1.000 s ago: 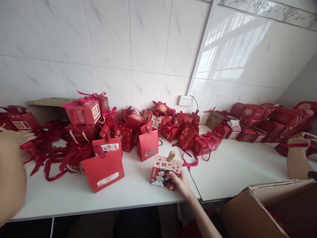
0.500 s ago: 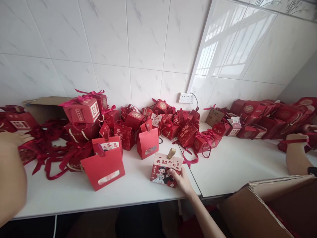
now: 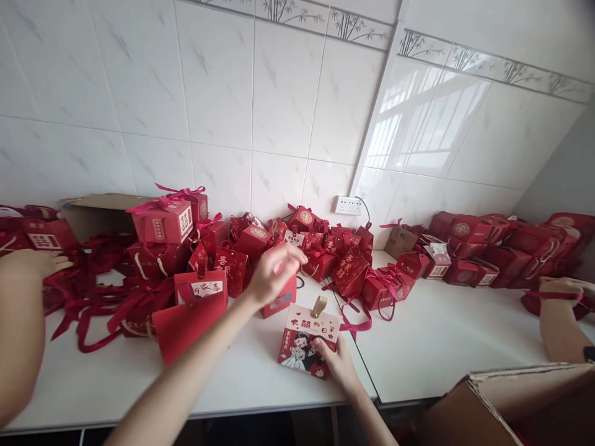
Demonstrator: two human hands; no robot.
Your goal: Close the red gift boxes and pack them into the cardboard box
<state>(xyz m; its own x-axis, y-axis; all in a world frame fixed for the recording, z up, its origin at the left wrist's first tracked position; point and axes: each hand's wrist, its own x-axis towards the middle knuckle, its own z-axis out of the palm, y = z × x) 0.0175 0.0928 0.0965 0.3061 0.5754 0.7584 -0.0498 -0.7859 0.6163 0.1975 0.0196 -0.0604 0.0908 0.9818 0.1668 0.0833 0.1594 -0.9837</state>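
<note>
My right hand [image 3: 338, 364] grips the right side of a red and white gift box [image 3: 304, 347] with a cartoon bridal couple and a gold strap loop on top. The box stands upright on the white table, thumb across its front. Held in the air, my left hand [image 3: 274, 275] is slightly blurred, its thumb and fingers apart. Behind it stands a small plain red gift box [image 3: 281, 300], partly hidden; I cannot tell whether they touch. A larger red gift box [image 3: 183, 325] is partly covered by my left forearm.
Many red gift boxes with ribbons [image 3: 320, 248] are heaped along the tiled wall. One co-worker's hand [image 3: 41, 263] is at the left, another's hand [image 3: 560, 288] at the far right. An opened cardboard carton [image 3: 460, 409] is at the lower right. A power strip [image 3: 348, 205] hangs on the wall.
My left hand has come into view from below and reached over the small red box. My right hand still holds the couple box in place. The view has tilted upward.
</note>
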